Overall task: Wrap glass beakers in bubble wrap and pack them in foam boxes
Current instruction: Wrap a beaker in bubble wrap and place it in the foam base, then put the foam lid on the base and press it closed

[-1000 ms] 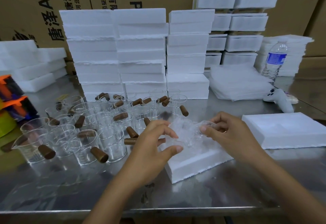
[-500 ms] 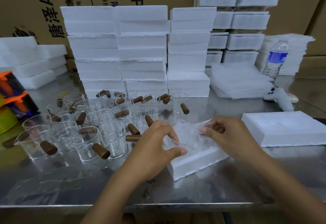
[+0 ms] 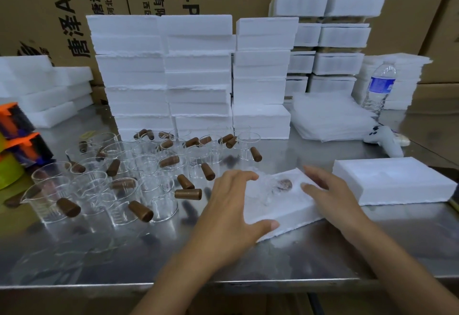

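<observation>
On the near part of the steel table an open foam box is set at a slant, and both hands are laid on it. The left hand is released, its fingers spread over the box's left end and its thumb along the near edge. The right hand is likewise released, with straight fingers resting on the right end. Half a second ago the wrapped beaker was pinched between both hands above the box. It is now let go and is seen lying in the recess between them. Just right of the box a foam slab is placed. To the left, unwrapped beakers with brown handles are crowded together. Farther back, bubble wrap sheets, a water bottle and stacked foam boxes are found.
</observation>
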A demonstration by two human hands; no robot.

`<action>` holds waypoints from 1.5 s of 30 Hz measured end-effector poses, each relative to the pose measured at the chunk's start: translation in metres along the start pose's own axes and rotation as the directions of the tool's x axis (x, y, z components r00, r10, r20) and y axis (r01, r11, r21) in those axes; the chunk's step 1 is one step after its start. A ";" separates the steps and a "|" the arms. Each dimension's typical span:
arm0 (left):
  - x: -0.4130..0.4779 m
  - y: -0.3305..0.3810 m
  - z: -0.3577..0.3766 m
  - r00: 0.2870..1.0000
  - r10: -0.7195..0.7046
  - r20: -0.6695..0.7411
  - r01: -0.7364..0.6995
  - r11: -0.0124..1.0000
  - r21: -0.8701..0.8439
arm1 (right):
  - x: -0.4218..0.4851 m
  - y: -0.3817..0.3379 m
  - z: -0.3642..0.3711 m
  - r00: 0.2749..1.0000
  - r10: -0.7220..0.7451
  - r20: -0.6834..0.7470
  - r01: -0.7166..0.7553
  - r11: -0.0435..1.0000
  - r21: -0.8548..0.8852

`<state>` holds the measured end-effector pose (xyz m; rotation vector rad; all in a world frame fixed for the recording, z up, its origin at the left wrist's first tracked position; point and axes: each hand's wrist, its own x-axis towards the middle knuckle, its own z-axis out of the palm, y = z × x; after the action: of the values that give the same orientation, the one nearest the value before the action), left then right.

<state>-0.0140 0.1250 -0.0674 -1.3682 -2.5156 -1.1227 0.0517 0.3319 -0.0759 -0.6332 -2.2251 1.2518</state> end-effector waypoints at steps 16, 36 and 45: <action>0.022 -0.025 0.011 0.999 0.012 0.030 -0.007 0.988 -0.154 | -0.023 -0.005 -0.036 0.892 -0.335 -0.305 0.227 0.913 -0.339; 0.029 -0.026 0.024 0.988 -0.148 -0.032 0.134 0.953 -0.273 | -0.011 0.010 -0.063 0.905 -0.223 -0.362 -0.051 0.788 -0.613; 0.029 -0.027 0.023 0.982 -0.185 -0.040 0.159 0.922 -0.354 | -0.026 -0.090 -0.061 0.903 -0.098 -0.418 0.383 0.624 0.681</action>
<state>-0.0452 0.1505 -0.0887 -1.1564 -2.5099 -1.6911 0.0968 0.3128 0.0252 -0.1682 -1.2504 1.6018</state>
